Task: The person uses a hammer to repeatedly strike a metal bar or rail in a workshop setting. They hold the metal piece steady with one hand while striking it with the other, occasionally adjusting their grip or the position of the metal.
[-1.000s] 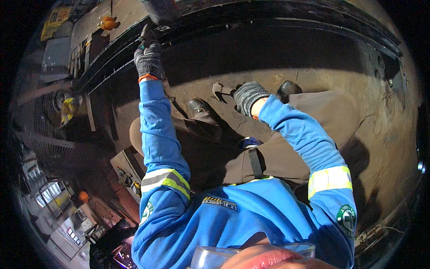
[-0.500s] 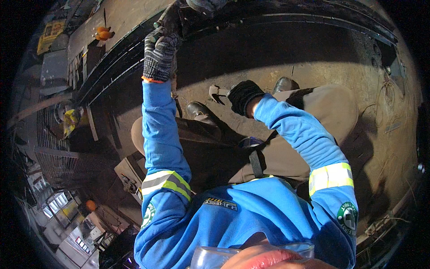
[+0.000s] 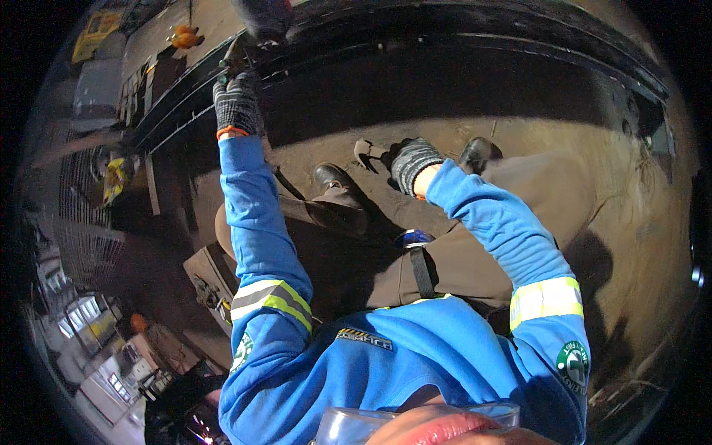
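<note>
grey right grip (image 3: 414, 165) clenched around hammer-like tool (image 3: 364, 153), handle (image 3: 382, 155) half-hidden; left grip (image 3: 237, 105): hold unclear

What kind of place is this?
Likely a metal fabrication workshop: bright white sparks show at lower left, a long dark metal beam spans the top, and the right hand, in a grey-striped knit glove, holds a grey metal-headed hand tool.

Our blue-sleeved arms (image 3: 256, 200) extend forward
Our left striped-knit-gloved hand (image 3: 239, 105) lies far out; our right striped-knit-gloved hand (image 3: 414, 165) curls nearer, elbow bent.
</note>
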A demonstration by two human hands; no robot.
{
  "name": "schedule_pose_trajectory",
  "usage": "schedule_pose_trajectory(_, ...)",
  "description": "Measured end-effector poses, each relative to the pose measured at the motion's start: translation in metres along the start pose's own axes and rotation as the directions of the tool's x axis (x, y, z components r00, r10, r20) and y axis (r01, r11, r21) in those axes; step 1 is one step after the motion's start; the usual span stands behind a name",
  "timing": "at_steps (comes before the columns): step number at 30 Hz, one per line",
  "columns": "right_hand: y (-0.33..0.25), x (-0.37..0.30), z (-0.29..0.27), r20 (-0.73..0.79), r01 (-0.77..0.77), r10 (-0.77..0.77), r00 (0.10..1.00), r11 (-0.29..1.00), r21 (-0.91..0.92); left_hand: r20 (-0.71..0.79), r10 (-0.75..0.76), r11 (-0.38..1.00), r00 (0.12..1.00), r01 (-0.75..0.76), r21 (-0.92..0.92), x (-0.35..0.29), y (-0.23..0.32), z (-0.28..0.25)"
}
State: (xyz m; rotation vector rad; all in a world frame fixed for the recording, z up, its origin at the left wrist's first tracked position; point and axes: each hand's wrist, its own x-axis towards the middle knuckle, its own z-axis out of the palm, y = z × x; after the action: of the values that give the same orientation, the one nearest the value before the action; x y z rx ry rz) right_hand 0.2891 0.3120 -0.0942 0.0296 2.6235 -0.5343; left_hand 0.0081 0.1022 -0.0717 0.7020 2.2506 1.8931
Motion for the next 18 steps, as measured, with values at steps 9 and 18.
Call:
schedule_pose_trajectory(9,-0.012,-0.003,-0.003,0.112,0.157,-0.139,0.984,0.973,-0.17,-0.03,0.118,0.328,0.993,-0.01,0.945,-0.024,0.054,-0.084)
schedule_pose_trajectory(18,-0.011,0.0,0.0,0.108,0.167,-0.148,0.983,0.964,-0.205,0.136,0.121,-0.029,0.983,-0.133,0.991,-0.024,0.052,-0.052)
